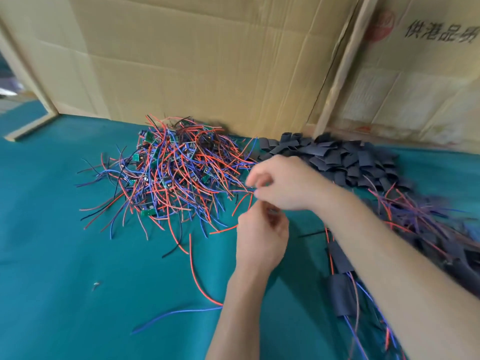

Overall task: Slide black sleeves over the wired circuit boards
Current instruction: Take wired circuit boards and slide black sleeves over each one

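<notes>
Two bare hands meet near the middle of the teal cloth. The left hand comes up from the near edge with fingers curled together; the right hand reaches in from the right, fingers also curled. Both are motion-blurred, and whether either pinches a wire or sleeve I cannot tell.

Just left and far of the hands lies one large tangle of wired circuit boards, with red, blue and black leads and small green boards (far too many to count). Its loose ends trail toward the near side, among them a long red wire and a blue wire.

To the far right sits one heap of black sleeves, touching the tangle's right fringe. Nearer on the right, partly under the right forearm, lies a second group: sleeved boards with wires sticking out. At least two show clearly; the rest blur together.

Cardboard sheets stand along the far edge, closing that side, with a wooden post against them. Open cloth stretches to the left and near-left, holding only a tiny scrap.
</notes>
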The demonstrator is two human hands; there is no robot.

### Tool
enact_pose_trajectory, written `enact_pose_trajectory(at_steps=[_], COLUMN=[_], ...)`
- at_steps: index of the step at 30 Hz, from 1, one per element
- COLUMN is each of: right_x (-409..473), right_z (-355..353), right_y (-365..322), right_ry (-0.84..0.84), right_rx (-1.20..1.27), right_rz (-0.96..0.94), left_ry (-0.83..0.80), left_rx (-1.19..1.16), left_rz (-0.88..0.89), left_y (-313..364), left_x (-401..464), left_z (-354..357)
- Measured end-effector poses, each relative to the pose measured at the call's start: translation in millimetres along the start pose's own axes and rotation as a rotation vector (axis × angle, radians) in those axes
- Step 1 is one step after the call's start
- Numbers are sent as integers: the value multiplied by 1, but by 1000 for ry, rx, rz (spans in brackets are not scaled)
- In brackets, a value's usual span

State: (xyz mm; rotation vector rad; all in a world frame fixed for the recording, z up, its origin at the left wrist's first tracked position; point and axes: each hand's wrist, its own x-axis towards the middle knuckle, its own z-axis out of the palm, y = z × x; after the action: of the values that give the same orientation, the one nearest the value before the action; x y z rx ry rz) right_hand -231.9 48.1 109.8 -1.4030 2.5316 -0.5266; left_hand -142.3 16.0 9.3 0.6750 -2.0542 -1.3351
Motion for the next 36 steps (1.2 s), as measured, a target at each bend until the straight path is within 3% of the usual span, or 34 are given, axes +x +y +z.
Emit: enact_pose_trajectory(at_steps=[4,10,16,20,26,28,32,36], right_x=[46,52,19,-13,-70,-86,-116,-133], right_z=[41,47,10,-7,2,6,18,19], right_y=[-4,7,24,32,33,31,21,22], right_ry=[-87,-31,180,307,447,472,380,122], right_rx=[-69,-85,153,289,423,461,563,710], right_rz=[41,75,141,167,223,234,258,262], left_ry=[-51,-77,-49,-25,93,127,108,92], left_rx=[124,171,78,-72,-692,-787,-888,-853], left_rz=[22,40,9,-122,-386,-411,-423,-378], left_y=[4,5,4,8,18,20,21,18], left_x=[-3,-2,-1,-1,4,5,5,5], left_z=[-3,-3,-3,-3,-13,-16,-14,-12])
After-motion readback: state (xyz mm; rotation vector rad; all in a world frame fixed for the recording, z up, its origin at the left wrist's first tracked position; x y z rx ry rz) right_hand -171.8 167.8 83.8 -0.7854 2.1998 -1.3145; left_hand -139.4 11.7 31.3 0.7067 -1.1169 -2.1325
